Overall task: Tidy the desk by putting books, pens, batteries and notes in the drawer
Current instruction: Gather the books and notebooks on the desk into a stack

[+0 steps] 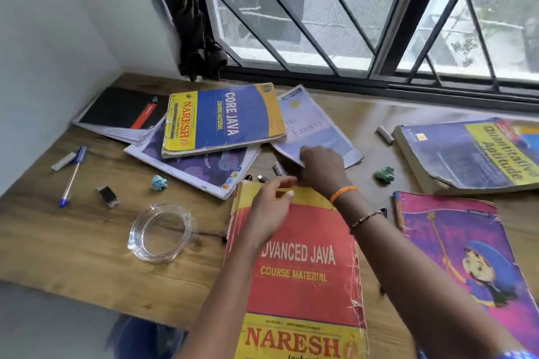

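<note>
Red-and-yellow "Advanced Java" paperback book [300, 265] lies at six o'clock on the wooden tabletop [87, 242]. The left hand [269, 210] rests on its top edge, fingers straight. At twelve o'clock from it, the right hand [320, 166] pinches the thin pale-blue notebook [315, 125], fingers clamped on its near corner. Gathering books seems underway; next, lift it onto the stack. No drawer shows.

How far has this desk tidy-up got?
Barely begun: no drawer shows. In hand: the right hand grips a pale notebook; the left hand rests on the Advanced Java book. Left: Core Java book, blue pen, battery, crumpled notes.
</note>
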